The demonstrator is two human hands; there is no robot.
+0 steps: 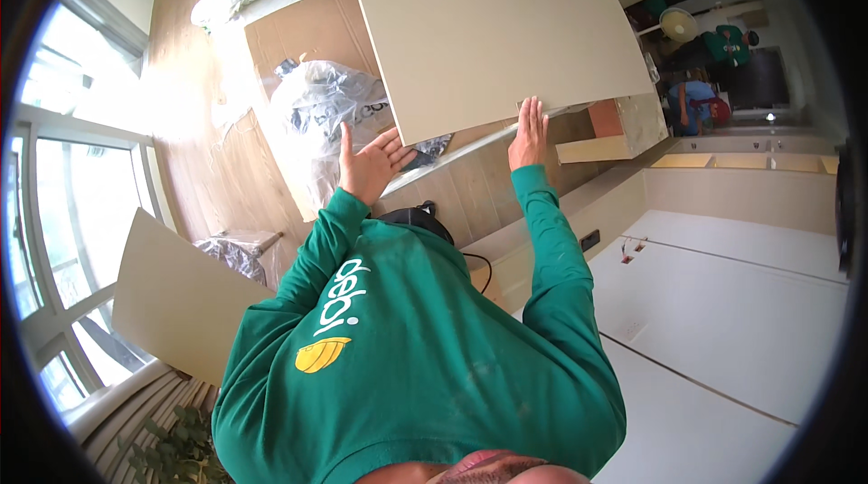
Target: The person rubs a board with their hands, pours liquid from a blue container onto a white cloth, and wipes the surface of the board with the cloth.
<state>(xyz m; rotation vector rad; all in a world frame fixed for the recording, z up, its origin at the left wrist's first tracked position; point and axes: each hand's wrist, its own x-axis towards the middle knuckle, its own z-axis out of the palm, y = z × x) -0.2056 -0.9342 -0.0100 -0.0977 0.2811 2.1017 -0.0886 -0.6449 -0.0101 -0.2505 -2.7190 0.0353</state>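
A: What step am I watching from up here?

B: I judge it as handling the large, flat, beige rectangular panel [506,41]. From my seat it reaches out ahead of the green-sleeved wearer, partly above a brown cardboard sheet [312,27] and beside a crumpled clear plastic bundle [321,95].

A: And the fingers?

B: On my left hand [366,166] they are spread apart, palm bare, right by the panel's near left corner; I can't tell whether they touch it. On my right hand [528,140] they lie straight and together against the near edge. Whether the thumb clamps underneath, I cannot tell.

A: So what does the next move call for?

B: In my judgement, a sure left hold at that corner, matched to the right, before any shift. I'd also watch the far right corner near the pale, open, box-like cabinet part [638,120]; it could knock there.
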